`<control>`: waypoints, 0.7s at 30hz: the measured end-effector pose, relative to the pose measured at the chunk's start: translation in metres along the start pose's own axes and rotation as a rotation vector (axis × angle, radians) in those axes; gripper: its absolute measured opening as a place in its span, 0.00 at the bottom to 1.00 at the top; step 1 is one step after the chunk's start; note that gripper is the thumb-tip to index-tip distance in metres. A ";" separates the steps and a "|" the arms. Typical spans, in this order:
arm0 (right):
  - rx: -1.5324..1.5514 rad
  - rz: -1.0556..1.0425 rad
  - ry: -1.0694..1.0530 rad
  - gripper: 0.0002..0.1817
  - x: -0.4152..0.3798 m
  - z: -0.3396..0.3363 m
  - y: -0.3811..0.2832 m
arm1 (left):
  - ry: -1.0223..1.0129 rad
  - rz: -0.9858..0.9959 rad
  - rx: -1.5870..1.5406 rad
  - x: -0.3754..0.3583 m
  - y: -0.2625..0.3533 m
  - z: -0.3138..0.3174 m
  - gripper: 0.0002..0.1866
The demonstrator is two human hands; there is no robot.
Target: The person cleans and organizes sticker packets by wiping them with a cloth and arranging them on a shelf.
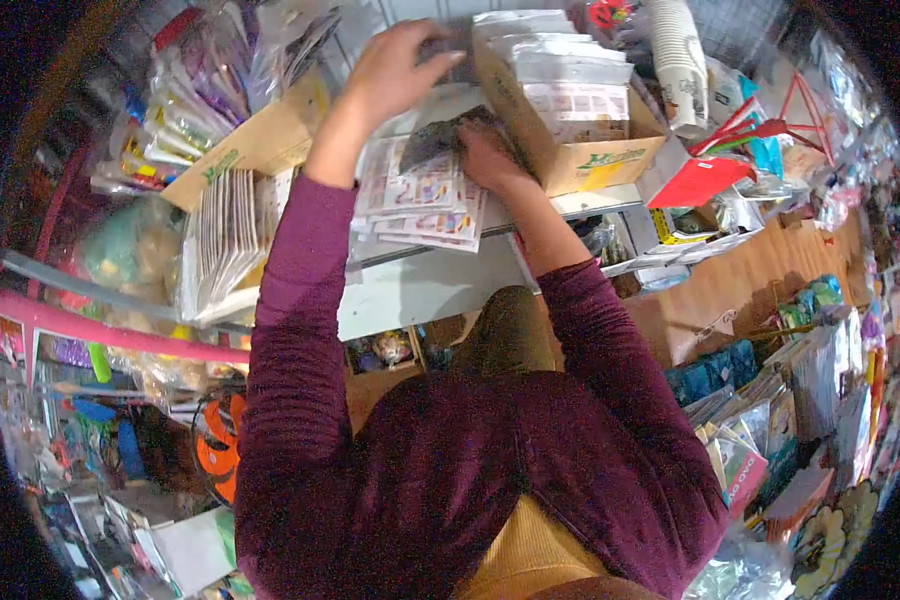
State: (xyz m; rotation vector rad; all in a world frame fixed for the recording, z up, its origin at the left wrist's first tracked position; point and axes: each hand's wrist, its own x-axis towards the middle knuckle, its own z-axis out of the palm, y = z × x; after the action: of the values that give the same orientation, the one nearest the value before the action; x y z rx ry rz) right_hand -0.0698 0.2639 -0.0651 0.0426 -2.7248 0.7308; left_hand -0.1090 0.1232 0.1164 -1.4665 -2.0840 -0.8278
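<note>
My left hand [405, 72] is raised above the shelf at the back, its thumb and fingers apart with nothing between them. Lower and to the right, my right hand [490, 155] has its fingers closed at the edge of a dark, crumpled sheet-like piece [438, 142], perhaps cloth or plastic. That dark piece lies over the upper part of a stack of printed packets in clear sleeves [425, 205]. Close by my right hand stands a cardboard box [595, 165] filled with similar sleeved packets [577, 105].
At left, another cardboard box [240, 145] stands beside a row of upright packets [228, 225]. Stacked paper cups [678, 65] and a red box [695, 175] are at right. A white shelf [400, 290] lies below the packets. Bagged goods crowd both sides.
</note>
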 end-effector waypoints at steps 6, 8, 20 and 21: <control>-0.004 0.016 0.107 0.19 -0.010 -0.006 -0.007 | -0.065 -0.496 -0.014 -0.126 -0.022 -0.021 0.18; -0.025 0.005 0.026 0.19 -0.007 -0.019 -0.015 | -0.021 -0.616 0.070 -0.154 -0.024 -0.019 0.16; 0.119 0.010 0.320 0.21 -0.011 -0.012 -0.008 | -0.210 -0.964 0.401 -0.147 -0.012 -0.003 0.09; 0.115 0.002 0.321 0.21 -0.011 -0.017 -0.011 | -0.172 -0.951 0.364 -0.149 -0.014 -0.001 0.09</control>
State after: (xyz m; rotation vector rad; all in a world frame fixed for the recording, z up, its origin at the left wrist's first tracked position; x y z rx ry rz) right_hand -0.0535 0.2619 -0.0495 -0.0479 -2.3781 0.8172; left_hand -0.0732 0.0199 0.0146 -0.3087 -2.8850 -0.5647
